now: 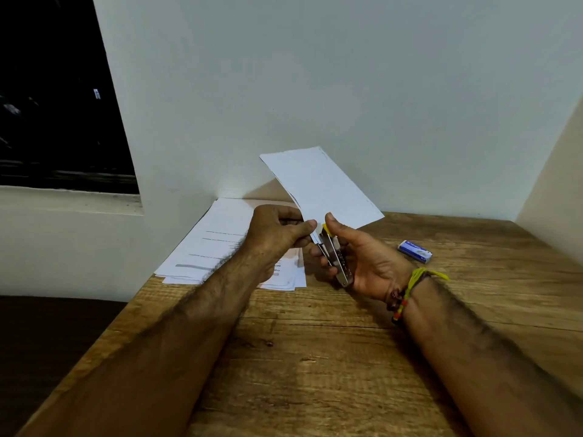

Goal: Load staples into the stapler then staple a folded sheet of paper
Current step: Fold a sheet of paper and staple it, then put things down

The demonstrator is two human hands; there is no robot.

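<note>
Far left, at 9 o'clock: dark window [56,99] set in a pale wall [315,74], sill below it.

Left of centre: stack of printed sheets [220,234] lying flat on the wooden table [315,357], pushed up against the wall. Near edge of stack partly hidden behind the left forearm.

Left hand [274,238] raised above the table, back of hand to camera. Thumb and fingers pinch the lower corner of the folded paper [321,184]. Paper is held in the air, rising toward 12 o'clock from the hands, tilted, free end up against the wall backdrop. It touches nothing but the hand and the stapler.

Centre: stapler [334,253], small, metal, with yellow tip, held clear of the table. Its front end sits at the paper's lower corner, just at 3 o'clock of the left thumb. Paper edge looks to be inside the stapler mouth; exact depth cannot be told.

Right hand [362,260] wrapped around the stapler, palm toward camera, thumb on the yellow tip, fingers curled under the body. Whether the stapler is squeezed fully closed cannot be told.

Right wrist: yellow thread and beaded bracelet [407,291].

Right, at 3 o'clock of the hands: small blue and white staple box [415,251], lying flat on the table, well apart from both hands.
</note>
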